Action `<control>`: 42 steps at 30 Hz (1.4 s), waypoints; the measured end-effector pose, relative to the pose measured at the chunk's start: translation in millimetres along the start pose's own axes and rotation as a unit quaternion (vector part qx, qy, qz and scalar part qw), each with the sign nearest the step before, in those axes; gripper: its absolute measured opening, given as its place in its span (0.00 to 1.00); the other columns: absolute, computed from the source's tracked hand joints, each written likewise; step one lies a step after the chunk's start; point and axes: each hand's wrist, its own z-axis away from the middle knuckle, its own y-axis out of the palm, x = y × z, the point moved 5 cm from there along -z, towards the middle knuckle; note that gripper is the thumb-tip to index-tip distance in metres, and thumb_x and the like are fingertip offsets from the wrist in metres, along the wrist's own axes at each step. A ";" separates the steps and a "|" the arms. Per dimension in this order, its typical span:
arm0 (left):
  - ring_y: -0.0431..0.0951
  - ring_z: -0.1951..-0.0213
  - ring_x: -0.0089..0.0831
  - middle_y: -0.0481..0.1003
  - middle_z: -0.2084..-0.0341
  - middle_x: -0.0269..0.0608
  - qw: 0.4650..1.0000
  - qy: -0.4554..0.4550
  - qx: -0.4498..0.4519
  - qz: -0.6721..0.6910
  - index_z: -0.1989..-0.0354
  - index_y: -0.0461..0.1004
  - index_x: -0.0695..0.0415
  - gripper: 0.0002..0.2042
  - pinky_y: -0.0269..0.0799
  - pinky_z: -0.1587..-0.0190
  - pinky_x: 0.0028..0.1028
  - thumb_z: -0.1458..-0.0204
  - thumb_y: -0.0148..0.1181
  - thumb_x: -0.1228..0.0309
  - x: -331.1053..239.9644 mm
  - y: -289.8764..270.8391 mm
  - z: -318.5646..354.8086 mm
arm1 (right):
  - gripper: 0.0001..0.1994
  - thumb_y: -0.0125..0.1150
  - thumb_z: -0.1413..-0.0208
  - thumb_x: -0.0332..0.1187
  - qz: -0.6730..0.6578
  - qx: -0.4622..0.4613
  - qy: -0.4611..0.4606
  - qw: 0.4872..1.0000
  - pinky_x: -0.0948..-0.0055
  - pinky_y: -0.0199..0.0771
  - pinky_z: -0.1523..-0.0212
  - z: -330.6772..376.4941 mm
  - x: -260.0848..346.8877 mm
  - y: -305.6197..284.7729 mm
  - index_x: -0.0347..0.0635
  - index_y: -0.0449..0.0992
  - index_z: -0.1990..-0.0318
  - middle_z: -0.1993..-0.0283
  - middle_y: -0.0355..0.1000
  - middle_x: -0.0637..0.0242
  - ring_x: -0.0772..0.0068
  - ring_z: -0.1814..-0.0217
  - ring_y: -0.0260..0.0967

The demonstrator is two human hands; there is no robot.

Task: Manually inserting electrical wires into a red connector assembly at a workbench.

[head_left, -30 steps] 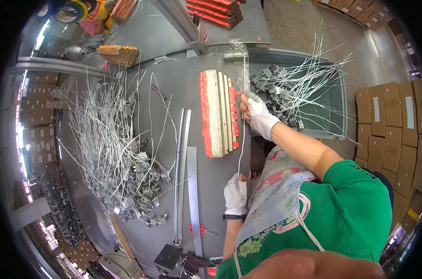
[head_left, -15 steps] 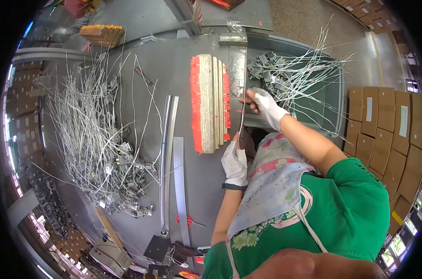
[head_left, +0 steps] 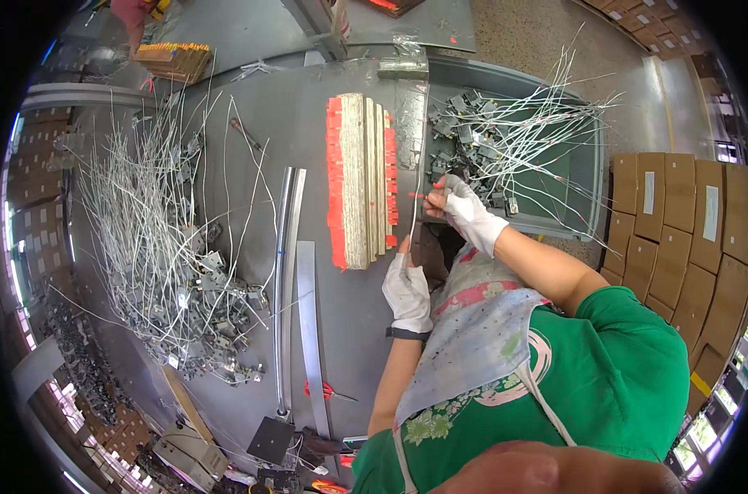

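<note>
In the head view both my hands wear white fingerless gloves with bare fingertips. My left hand is closed, its fingertips pinching the lower end of a thin white wire at the table edge. My right hand is closed near the wire's upper end, with a small red tab beside its fingertips; the exact grip is hard to make out. Just left of my hands lies a bundle of pale layered strips edged with red tabs.
A grey-green bin at the right holds dark parts with white wires. More wired parts heap on the left table. A metal tube, flat metal strip, red-handled scissors and stacked cartons are around.
My right hand has come down and slightly left, closer to my left hand. My left hand keeps its pinch near the table edge. The whole view has shifted slightly.
</note>
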 end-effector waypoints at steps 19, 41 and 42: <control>0.74 0.63 0.27 0.75 0.65 0.45 0.997 -0.043 0.028 0.051 0.52 0.70 0.59 0.14 0.67 0.60 0.24 0.46 0.46 0.76 13.5 12.4 6.5 | 0.16 0.59 0.50 0.32 0.003 0.003 -0.017 1.000 0.75 0.69 0.59 3.6 -6.2 -10.6 0.42 0.59 0.57 0.64 0.65 0.65 0.73 0.62 0.66; 0.69 0.63 0.20 0.74 0.66 0.35 0.984 -0.017 0.030 0.174 0.52 0.70 0.61 0.14 0.64 0.58 0.21 0.45 0.46 0.74 20.2 16.0 11.3 | 0.22 0.62 0.54 0.31 0.071 0.022 0.002 0.997 0.76 0.66 0.63 11.0 16.8 28.4 0.46 0.56 0.55 0.62 0.64 0.64 0.75 0.62 0.65; 0.69 0.63 0.20 0.74 0.66 0.35 0.984 -0.012 0.024 0.174 0.52 0.70 0.61 0.14 0.64 0.58 0.21 0.45 0.46 0.74 17.7 10.1 15.6 | 0.22 0.62 0.54 0.31 0.074 0.028 -0.002 0.997 0.76 0.66 0.63 17.8 21.8 33.7 0.46 0.56 0.55 0.62 0.64 0.64 0.75 0.62 0.65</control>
